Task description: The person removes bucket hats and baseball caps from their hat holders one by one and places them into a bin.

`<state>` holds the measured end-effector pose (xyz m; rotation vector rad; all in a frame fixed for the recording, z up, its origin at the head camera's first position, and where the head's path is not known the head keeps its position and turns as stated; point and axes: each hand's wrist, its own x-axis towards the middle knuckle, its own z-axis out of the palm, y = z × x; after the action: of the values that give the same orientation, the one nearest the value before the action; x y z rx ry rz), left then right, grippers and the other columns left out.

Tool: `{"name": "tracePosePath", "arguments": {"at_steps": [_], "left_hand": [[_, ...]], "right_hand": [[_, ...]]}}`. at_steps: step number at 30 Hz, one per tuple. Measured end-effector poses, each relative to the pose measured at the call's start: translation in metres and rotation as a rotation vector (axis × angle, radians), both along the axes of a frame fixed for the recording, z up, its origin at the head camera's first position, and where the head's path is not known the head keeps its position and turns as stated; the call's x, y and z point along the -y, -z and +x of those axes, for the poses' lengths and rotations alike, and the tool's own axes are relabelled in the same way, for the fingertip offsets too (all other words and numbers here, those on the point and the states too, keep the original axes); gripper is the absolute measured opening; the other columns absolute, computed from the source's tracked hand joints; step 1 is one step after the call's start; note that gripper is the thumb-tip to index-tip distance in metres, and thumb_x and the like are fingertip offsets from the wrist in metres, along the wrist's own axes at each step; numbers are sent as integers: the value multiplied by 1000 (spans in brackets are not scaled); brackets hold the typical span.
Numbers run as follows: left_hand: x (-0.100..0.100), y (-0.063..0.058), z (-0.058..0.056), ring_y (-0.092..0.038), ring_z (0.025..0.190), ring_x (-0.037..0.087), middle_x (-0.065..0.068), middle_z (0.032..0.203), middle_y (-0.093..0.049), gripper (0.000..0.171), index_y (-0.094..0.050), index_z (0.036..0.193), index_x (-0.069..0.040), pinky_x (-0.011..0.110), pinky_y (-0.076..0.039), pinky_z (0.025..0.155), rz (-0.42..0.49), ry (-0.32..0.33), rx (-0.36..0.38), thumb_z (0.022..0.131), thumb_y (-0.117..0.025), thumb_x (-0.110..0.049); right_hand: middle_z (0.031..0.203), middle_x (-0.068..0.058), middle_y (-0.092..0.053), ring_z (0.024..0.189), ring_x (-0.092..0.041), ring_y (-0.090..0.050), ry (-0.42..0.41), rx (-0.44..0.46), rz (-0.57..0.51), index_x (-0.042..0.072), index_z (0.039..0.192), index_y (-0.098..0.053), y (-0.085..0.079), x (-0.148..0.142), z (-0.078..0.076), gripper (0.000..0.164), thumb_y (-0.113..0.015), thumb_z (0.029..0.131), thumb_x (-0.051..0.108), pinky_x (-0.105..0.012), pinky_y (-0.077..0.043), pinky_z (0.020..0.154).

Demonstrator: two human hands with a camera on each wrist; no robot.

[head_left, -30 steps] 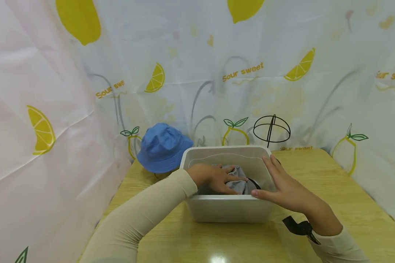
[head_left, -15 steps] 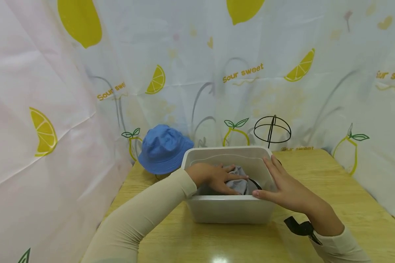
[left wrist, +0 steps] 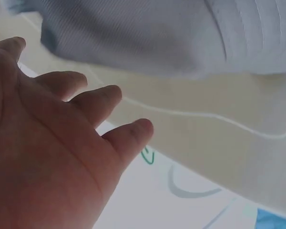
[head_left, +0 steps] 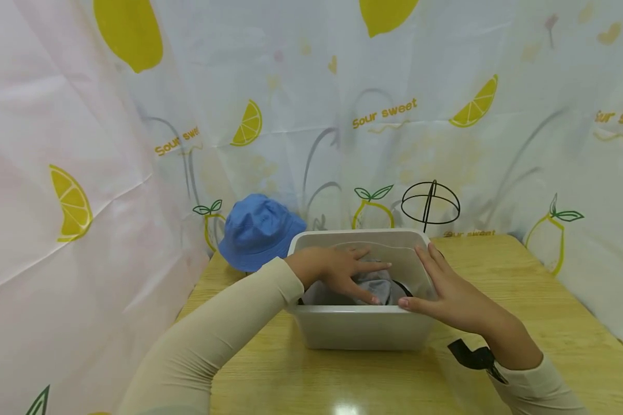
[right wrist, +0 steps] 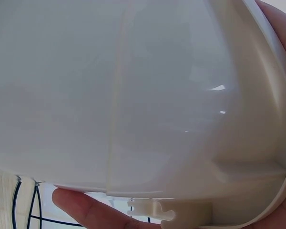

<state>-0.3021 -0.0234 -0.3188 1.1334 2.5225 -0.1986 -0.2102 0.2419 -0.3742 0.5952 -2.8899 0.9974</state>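
A white plastic bin (head_left: 363, 328) stands on the wooden table, with a grey hat (head_left: 376, 285) inside it. My left hand (head_left: 342, 271) is over the hat, fingers spread and holding nothing, and covers part of it. In the left wrist view the hat's stitched grey fabric (left wrist: 148, 38) shows close above the fingertips, apart from them. My right hand (head_left: 454, 297) holds the bin's near right corner, thumb on the front rim and fingers along the right side. The right wrist view shows a finger (right wrist: 86, 207) along the bin's outer wall (right wrist: 171, 105).
Left of the bin, a blue bucket hat (head_left: 259, 230) sits at the table's back left. A black wire hat stand (head_left: 430, 203) rises behind the bin's right corner. Lemon-print sheeting (head_left: 301, 75) surrounds the wooden table (head_left: 498, 259) at the back and sides.
My left hand has lifted a little off the grey hat, which it was pressing before. My right hand and the bin have stayed in place.
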Motion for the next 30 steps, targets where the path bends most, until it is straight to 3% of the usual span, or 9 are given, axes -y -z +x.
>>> {"name": "tracePosePath", "arguments": {"at_steps": [9, 20, 30], "left_hand": [[9, -16, -1, -6, 162, 32, 4, 176, 3, 91, -6, 162, -54, 67, -10, 125, -6, 6, -112, 87, -41, -90], [19, -33, -8, 1, 161, 37, -3, 175, 14, 88, -2, 163, -53, 72, -5, 123, -23, -67, -272, 89, -34, -89], [32, -42, -11, 5, 160, 40, -2, 174, 16, 88, 6, 162, -52, 75, -3, 121, -37, -125, -301, 90, -28, -90]], "right_hand": [[173, -17, 14, 154, -57, -9, 5, 7, -4, 32, 167, 8, -1, 2, 1, 110, -69, 93, 61, -83, -27, 105], [173, -15, 16, 154, -58, -8, -3, 9, -11, 34, 166, 8, 0, 0, 1, 108, -68, 94, 60, -84, -25, 105], [173, -14, 16, 154, -58, -8, -7, 7, -17, 35, 166, 8, 0, -1, 1, 108, -68, 94, 59, -84, -24, 106]]}}
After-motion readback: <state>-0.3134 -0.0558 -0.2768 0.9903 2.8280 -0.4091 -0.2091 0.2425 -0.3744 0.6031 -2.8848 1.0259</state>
